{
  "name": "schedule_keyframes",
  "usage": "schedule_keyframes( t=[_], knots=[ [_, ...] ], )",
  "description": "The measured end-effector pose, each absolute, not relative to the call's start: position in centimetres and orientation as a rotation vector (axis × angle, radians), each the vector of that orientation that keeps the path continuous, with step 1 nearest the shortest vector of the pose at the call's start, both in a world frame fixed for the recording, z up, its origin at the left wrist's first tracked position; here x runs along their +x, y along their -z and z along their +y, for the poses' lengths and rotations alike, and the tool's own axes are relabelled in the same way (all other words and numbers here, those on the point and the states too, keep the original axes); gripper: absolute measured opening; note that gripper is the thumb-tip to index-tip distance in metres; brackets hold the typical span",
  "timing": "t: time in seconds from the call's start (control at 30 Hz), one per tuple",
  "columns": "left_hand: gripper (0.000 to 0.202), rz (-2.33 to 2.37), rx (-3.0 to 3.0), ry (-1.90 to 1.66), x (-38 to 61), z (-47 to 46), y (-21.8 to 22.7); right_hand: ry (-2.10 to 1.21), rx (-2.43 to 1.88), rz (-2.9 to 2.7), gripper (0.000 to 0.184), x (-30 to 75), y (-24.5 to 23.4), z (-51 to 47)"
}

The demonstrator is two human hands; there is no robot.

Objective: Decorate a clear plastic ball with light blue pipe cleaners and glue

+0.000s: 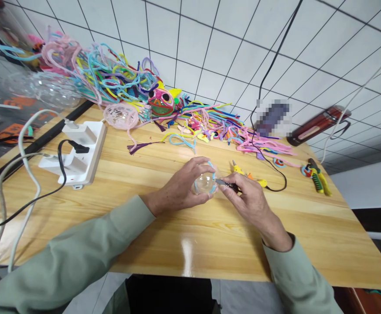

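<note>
Gripping ball (204, 184) in left hand (184, 183), tool (227, 184) beside ball in right hand (251, 196). Got blue string (213, 176) on ball, with bare parts left

"What's in the left hand (180, 185)?"
"A clear ball (205, 184) with light-blue strips."
"And the right hand (252, 196)?"
"A small dark tool (229, 184), its tip at the ball's edge."
"Elsewhere on the surface (184, 235)?"
"A yellow glue gun (237, 168) just beyond the right hand, pliers (316, 181) farther right, fuzzy coloured stems (118, 80) heaped along the wall (197, 39)."
</note>
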State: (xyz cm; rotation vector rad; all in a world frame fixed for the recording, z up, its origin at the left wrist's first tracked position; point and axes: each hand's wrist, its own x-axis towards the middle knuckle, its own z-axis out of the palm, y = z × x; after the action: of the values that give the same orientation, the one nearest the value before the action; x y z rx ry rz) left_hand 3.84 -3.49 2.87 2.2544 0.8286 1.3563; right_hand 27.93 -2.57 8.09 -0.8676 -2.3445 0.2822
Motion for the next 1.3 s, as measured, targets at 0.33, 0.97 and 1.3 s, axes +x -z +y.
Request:
schedule_keyframes(
  t=[0.33, 0.97, 1.3],
  knots=[
    [0.068, 0.814, 2.243, -1.384, 3.86, -3.69, -2.77, -0.299, -0.877, -2.342, 0.005, 28.08, -8.06, -2.63],
    [0.057, 0.863, 2.305, -1.304, 3.86, -3.80, -3.09, -0.339, -0.884, -2.351, 0.007, 28.22, -8.21, -2.57],
    [0.056, 0.894, 2.323, -1.239, 3.74, -3.95, -3.08, -0.369, -0.893, -2.332, 0.006, 28.22, -8.26, -2.46]
  ],
)
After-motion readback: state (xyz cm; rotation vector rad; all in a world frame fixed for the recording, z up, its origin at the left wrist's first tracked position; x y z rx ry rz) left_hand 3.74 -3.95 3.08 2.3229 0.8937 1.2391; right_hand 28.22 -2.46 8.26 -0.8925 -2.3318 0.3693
